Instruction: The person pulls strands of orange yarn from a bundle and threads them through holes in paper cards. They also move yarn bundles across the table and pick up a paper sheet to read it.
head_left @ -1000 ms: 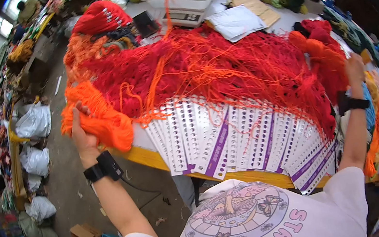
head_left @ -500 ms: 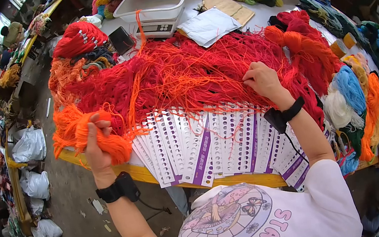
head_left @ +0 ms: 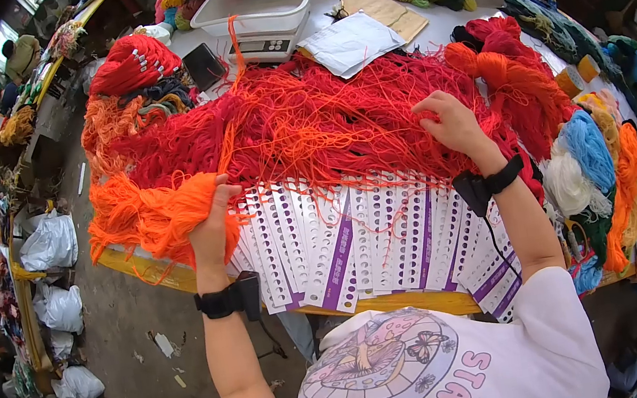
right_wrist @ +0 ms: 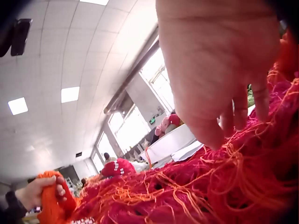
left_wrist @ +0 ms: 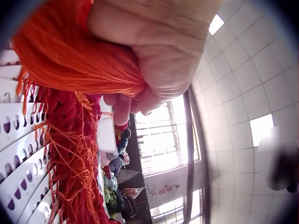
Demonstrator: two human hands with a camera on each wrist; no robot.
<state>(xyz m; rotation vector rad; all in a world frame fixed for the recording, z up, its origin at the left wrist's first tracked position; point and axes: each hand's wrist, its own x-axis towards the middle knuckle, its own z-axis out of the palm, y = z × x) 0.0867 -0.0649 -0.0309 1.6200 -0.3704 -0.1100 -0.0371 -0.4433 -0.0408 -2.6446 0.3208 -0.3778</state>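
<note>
An orange yarn hank (head_left: pixel 160 214) lies over the table's front left edge, and the left hand (head_left: pixel 212 221) grips its right end. In the left wrist view the fingers of the left hand (left_wrist: pixel 154 56) curl round the orange strands (left_wrist: pixel 79 60). Red and orange yarn (head_left: pixel 324 124) spreads in a tangled heap across the table. Over the heap's right part is the right hand (head_left: pixel 452 125), fingers loosely bent, holding nothing visible. The right wrist view shows the right hand (right_wrist: pixel 219 70) with fingertips at the red strands (right_wrist: pixel 243 172). White punched cards (head_left: pixel 342 245) fan out below the heap.
A white tray (head_left: pixel 257 6) sits on a scale at the back, with a dark phone (head_left: pixel 204 68) to its left and a white packet (head_left: pixel 353 44) to its right. Coloured hanks, blue (head_left: pixel 587 150) and orange (head_left: pixel 625 194), lie at the right. The table's yellow edge (head_left: pixel 408 305) runs along the front.
The right hand has come in from the far right to over the heap, then shifted slightly right. The left hand has moved right, still gripping the orange hank, whose end came with it.
</note>
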